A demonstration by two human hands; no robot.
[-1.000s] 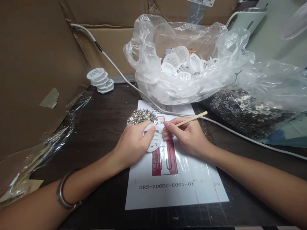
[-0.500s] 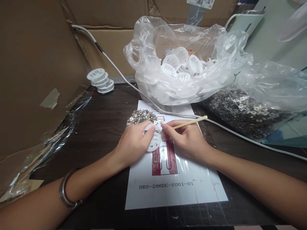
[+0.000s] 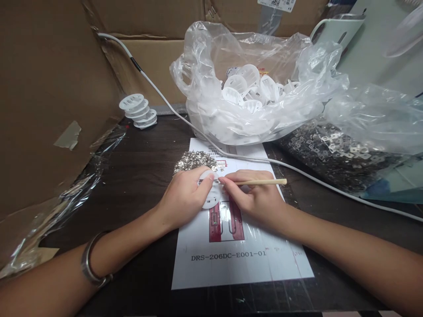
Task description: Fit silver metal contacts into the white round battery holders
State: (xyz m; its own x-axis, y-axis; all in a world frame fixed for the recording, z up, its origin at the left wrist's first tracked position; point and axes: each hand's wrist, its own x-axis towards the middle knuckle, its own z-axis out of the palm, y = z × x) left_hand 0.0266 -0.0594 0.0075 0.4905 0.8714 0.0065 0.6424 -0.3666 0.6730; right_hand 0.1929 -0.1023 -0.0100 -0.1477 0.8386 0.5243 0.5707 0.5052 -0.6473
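My left hand (image 3: 187, 193) grips a round white slotted plastic disc (image 3: 210, 200), its thumb lying on the disc's upper face. Pinched in my right hand (image 3: 254, 193) is a thin wooden stick (image 3: 261, 182), lying nearly level, with its blunt end out to the right. The stick's working tip is at the disc's right upper edge, partly hidden by the fingers. Just beyond the left hand lies a pile of small metal pieces (image 3: 194, 161). Under both hands is a printed sheet (image 3: 228, 270) with a red drawing.
A stack of white discs (image 3: 134, 105) stands at the back left. An open plastic bag (image 3: 211, 119) of similar discs sits behind the sheet. To the right is a bag of metal pieces (image 3: 337, 149). A white cable (image 3: 158, 94) crosses the table; cardboard (image 3: 42, 88) walls the left.
The stick has swung from a slant to nearly level, its outer end coming down toward me. My right hand has turned and dropped slightly; the left hand and disc hold their place.
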